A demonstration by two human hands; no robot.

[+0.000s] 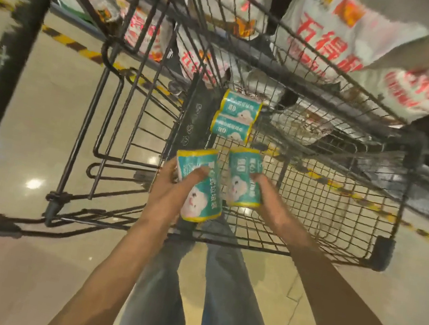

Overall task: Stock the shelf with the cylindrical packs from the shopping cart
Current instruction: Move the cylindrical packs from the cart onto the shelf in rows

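Both forearms are bare with no sleeves showing, above faded blue-grey jeans on both legs

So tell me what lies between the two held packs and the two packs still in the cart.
In the head view, only bare cart mesh separates the left hand's pack and right hand's pack from the two resting packs.

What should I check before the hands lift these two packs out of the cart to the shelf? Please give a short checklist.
1. Left hand grips a teal pack: ok.
2. Right hand grips the other teal pack: ok.
3. Held packs apart from each other: ok.
4. Both packs above the cart rim: cannot tell.
5. Two packs left in the cart: ok, lying together.
6. Free shelf space: cannot tell, only large white bags show.
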